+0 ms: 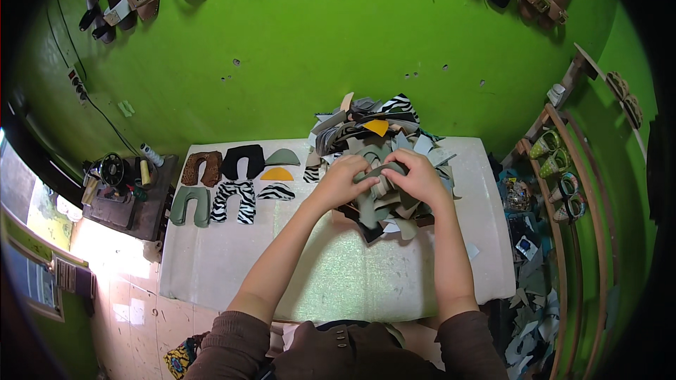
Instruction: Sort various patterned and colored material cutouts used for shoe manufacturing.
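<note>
Both my hands are over a heaped pile of cut material scraps (384,212) in grey, green, black and zebra print. My left hand (343,181) pinches one end of a curved grey-green strip (381,170), and the fingers of my right hand (418,178) are closed on its other end. A yellow half-round piece (377,127) lies on top of the heap. Left of it, pieces are laid out in rows: U-shaped ones in leopard print (193,167), black (241,157), green (184,205) and zebra print (234,203), beside half-round ones in green (282,157), yellow (277,174) and zebra (276,191).
The pieces rest on a pale-covered table (324,274) against a green wall. A sewing machine (111,172) stands at the left, with thread spools. To the right are a wooden rack (563,239) holding shoes and more scraps (528,295) low down. Sandals hang along the wall above.
</note>
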The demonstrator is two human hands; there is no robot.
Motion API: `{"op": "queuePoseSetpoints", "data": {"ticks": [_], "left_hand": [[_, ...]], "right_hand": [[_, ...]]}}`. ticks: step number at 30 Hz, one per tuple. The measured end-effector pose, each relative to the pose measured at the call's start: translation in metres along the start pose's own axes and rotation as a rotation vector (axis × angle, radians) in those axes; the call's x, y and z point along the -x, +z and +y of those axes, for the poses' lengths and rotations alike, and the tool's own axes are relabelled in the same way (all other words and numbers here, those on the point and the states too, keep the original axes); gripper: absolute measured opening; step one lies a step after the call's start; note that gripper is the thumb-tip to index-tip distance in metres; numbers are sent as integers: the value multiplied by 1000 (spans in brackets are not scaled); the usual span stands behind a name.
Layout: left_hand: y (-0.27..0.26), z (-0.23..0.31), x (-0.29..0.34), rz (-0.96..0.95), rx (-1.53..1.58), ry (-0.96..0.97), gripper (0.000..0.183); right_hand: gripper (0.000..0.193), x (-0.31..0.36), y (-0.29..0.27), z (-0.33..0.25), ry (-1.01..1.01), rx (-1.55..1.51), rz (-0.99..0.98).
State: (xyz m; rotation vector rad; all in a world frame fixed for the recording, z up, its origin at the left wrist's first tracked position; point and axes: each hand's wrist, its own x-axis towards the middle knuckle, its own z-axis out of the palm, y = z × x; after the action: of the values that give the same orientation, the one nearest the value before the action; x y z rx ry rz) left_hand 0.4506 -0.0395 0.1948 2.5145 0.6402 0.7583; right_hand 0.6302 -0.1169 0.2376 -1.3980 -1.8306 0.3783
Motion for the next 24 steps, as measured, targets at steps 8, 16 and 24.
{"op": "queuePoseSetpoints", "data": {"ticks": [8, 16, 24], "left_hand": [[-8, 3, 24, 79, 372, -361, 19], [35, -13, 58, 97, 651, -481, 17], [46, -23, 19, 192, 563, -585, 21]], "right_hand": [[18, 9, -3, 6, 254, -72, -143], [24, 35, 36, 58, 457, -733, -388], [27, -9, 24, 71, 508, -533, -151]]}}
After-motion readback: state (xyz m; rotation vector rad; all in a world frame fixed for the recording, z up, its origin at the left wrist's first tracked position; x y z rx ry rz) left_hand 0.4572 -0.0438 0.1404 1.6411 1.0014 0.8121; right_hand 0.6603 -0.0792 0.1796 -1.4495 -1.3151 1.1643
